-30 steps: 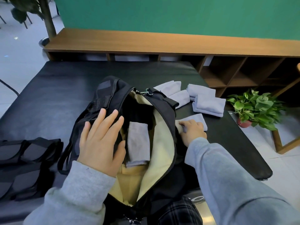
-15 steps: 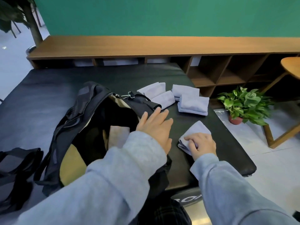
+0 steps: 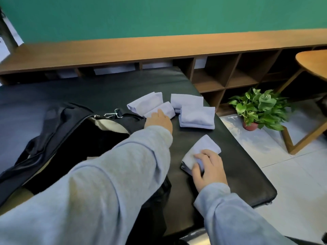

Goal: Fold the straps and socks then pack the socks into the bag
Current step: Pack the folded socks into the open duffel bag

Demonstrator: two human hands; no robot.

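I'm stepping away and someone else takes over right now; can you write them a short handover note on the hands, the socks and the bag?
Left hand: reaching across the open black bag, fingers on the nearest of four folded socks at the far side of the table; whether it grips cannot be told.
Right hand: gripping a fifth folded sock near the table's right edge.
Done: all five visible socks are folded.
Left: pack these five socks into the bag. The bag's inside is mostly hidden by the left sleeve, and the straps are not in view.
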